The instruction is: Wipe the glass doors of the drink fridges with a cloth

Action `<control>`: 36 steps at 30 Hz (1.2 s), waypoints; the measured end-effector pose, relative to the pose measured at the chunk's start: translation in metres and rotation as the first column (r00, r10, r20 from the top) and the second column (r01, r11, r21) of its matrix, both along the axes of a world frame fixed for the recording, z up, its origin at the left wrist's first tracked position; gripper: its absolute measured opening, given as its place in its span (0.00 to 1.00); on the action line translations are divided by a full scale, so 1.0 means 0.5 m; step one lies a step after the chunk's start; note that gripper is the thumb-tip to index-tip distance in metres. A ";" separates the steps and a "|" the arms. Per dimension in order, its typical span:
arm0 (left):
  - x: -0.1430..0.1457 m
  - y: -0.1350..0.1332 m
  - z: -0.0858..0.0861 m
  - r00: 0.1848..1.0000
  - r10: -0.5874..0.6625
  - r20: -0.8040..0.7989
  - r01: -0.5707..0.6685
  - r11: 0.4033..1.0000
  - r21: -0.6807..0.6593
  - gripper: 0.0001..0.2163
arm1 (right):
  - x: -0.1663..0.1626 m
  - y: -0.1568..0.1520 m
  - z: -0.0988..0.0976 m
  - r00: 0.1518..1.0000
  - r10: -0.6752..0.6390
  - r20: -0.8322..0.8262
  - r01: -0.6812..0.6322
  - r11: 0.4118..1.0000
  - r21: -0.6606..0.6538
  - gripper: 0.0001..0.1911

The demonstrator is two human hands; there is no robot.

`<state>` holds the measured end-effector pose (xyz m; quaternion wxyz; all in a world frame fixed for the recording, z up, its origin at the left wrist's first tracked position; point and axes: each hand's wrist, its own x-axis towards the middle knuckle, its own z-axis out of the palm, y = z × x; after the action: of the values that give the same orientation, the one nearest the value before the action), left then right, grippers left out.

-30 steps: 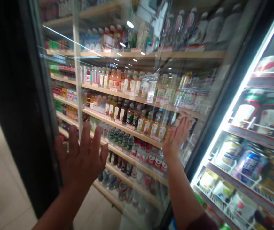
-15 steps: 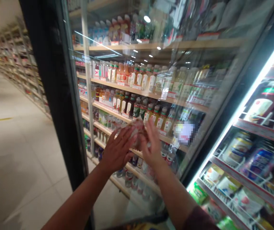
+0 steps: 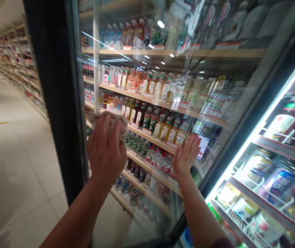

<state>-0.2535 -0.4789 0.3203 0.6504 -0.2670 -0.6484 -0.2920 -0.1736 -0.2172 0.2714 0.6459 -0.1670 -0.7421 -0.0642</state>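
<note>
My left hand [image 3: 106, 146] presses a crumpled, pale pinkish cloth [image 3: 120, 120] against the glass door [image 3: 147, 203], close to its left frame. The cloth lies under my fingers and sticks out above and beside them. Farther right, my right hand [image 3: 186, 155] has its fingers stretched out and holds nothing. It is at the glass, next to a white rectangular label or reflection [image 3: 202, 147]. Through the pane I see rows of bottled drinks [image 3: 160, 125], though part of them may be reflected.
A thick black door frame [image 3: 51, 86] runs down the left. At right, a lit cooler [image 3: 242, 196] holds bottles, cans and packets on wire-fronted shelves. Long store shelves [image 3: 20, 65] and a pale tiled floor [image 3: 20, 165] stretch away at the far left.
Both hands were together at the cloth mid-pane. My left hand has moved left with the cloth, and my right hand has come off it and moved right.
</note>
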 end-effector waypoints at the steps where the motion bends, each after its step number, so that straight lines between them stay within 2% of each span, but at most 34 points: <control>1: -0.002 0.004 -0.004 1.000 0.010 0.018 -0.010 1.000 -0.002 0.30 | 0.002 0.001 0.000 1.000 0.009 0.005 -0.009 1.000 0.001 0.36; 4: 0.002 0.039 -0.060 1.000 0.027 0.005 -0.026 0.995 -0.093 0.34 | 0.007 0.004 0.000 0.999 0.032 0.021 -0.033 0.999 0.013 0.37; 6: 0.011 0.064 -0.110 0.999 0.004 -0.036 -0.012 0.977 -0.215 0.32 | 0.009 0.004 0.000 0.999 0.034 0.028 -0.035 0.999 0.024 0.38; 8: 0.016 0.075 -0.133 0.997 -0.028 -0.068 0.004 0.947 -0.321 0.29 | 0.011 0.002 0.002 0.999 0.025 0.033 -0.026 0.999 0.028 0.39; 10: 0.013 0.069 -0.107 0.996 -0.031 -0.081 0.002 0.942 -0.335 0.29 | 0.012 0.000 0.004 0.999 0.015 0.039 -0.016 0.999 0.028 0.40; 14: -0.003 0.043 0.033 1.000 -0.018 0.010 0.020 0.992 -0.126 0.34 | 0.011 -0.001 0.005 0.999 0.000 0.042 -0.001 1.000 0.021 0.40; 16: 0.002 0.052 0.068 0.999 -0.026 0.037 0.029 0.997 -0.076 0.35 | 0.011 0.000 0.004 0.999 -0.003 0.034 0.002 1.000 0.024 0.40; 17: 0.009 0.064 0.062 0.999 -0.022 0.036 0.025 0.995 -0.092 0.35 | 0.012 0.000 0.004 1.000 -0.004 0.028 0.003 1.000 0.029 0.39; 18: 0.018 0.081 0.043 1.000 -0.013 0.021 0.016 0.991 -0.133 0.34 | 0.013 0.000 0.003 1.000 -0.003 0.023 0.002 0.999 0.034 0.39; 20: 0.037 0.119 -0.026 0.999 -0.016 -0.048 0.003 0.963 -0.270 0.30 | 0.015 -0.001 0.003 1.000 0.001 0.017 -0.002 0.999 0.038 0.38; 22: 0.051 0.147 -0.093 0.988 -0.071 -0.137 0.007 0.909 -0.418 0.26 | 0.018 -0.002 0.004 1.000 0.007 0.017 -0.008 0.999 0.041 0.38; 23: 0.053 0.152 -0.111 0.982 -0.091 -0.166 0.004 0.887 -0.462 0.24 | 0.019 -0.002 0.004 1.000 0.009 0.018 -0.010 0.999 0.044 0.37; 24: 0.052 0.150 -0.114 0.979 -0.095 -0.179 -0.002 0.879 -0.477 0.23 | 0.020 -0.003 0.005 1.000 0.009 0.017 -0.009 0.999 0.048 0.37; 26: 0.041 0.128 -0.076 0.987 -0.050 -0.154 -0.020 0.907 -0.420 0.25 | 0.021 -0.003 0.007 1.000 0.005 0.012 -0.005 0.998 0.057 0.37; 29: 0.019 0.078 0.023 0.999 -0.011 -0.038 0.002 0.971 -0.237 0.31 | 0.021 -0.001 0.008 1.000 0.001 0.005 -0.001 0.998 0.060 0.37; 30: 0.015 0.069 0.044 1.000 -0.025 0.002 0.025 0.982 -0.186 0.33 | 0.020 -0.001 0.007 1.000 0.002 0.006 -0.002 0.998 0.057 0.37; 31: 0.013 0.066 0.050 0.999 -0.036 0.029 0.040 0.988 -0.150 0.34 | 0.020 0.000 0.007 1.000 0.004 0.010 -0.004 0.999 0.053 0.38; 32: 0.015 0.070 0.041 0.998 -0.038 0.040 0.043 0.990 -0.133 0.34 | 0.020 0.000 0.006 1.000 0.006 0.013 -0.007 0.999 0.047 0.38; 33: 0.020 0.080 0.018 0.999 -0.032 0.029 0.036 0.989 -0.142 0.33 | 0.020 0.000 0.006 1.000 0.008 0.016 -0.008 0.999 0.042 0.38; 36: 0.039 0.117 -0.086 0.992 -0.062 -0.106 0.023 0.941 -0.339 0.29 | 0.021 -0.002 0.007 1.000 0.003 0.013 -0.004 0.999 0.035 0.38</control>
<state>-0.2339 -0.4206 0.2771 0.6250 -0.4045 -0.6443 -0.1750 -0.1631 -0.2182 0.2748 0.6439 -0.1539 -0.7455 -0.0770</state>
